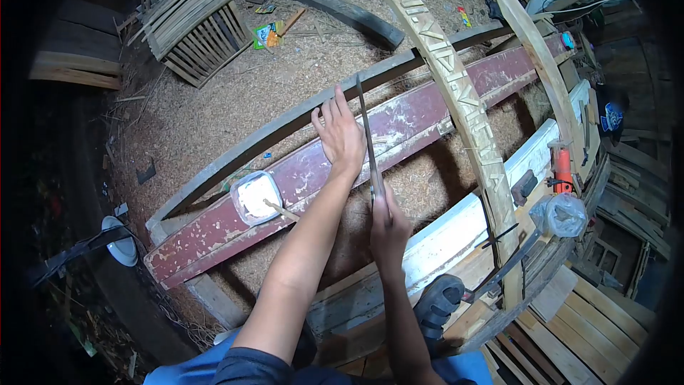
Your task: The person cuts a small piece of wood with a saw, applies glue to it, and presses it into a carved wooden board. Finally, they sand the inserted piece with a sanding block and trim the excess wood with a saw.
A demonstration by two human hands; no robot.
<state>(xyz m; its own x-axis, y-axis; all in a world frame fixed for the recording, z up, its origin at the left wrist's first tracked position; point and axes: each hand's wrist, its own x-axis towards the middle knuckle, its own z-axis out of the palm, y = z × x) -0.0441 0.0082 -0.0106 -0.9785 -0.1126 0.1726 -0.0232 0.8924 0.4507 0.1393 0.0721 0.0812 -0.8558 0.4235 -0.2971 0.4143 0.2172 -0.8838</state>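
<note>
My left hand (340,135) lies on the worn red plank (313,164), fingers stretched out toward the long curved beam (271,139) behind it. Just right of it, my right hand (389,222) is wrapped round the handle of a tool with a long, thin, dark blade (366,125). The blade points away from me and crosses above the plank; seen nearly edge-on, its exact kind is unclear. A pale streak or sliver (385,140) shows on the plank beside the blade. To the left, a square tub (246,219) of white paste holds a wooden stick (281,209).
A carved curved timber (459,93) crosses the plank at right. Beyond it are another curved timber (541,57), an orange tool (563,170) and a plastic bag (566,214). A slatted crate (196,28) and dark beam (328,6) lie on the shaving-covered ground.
</note>
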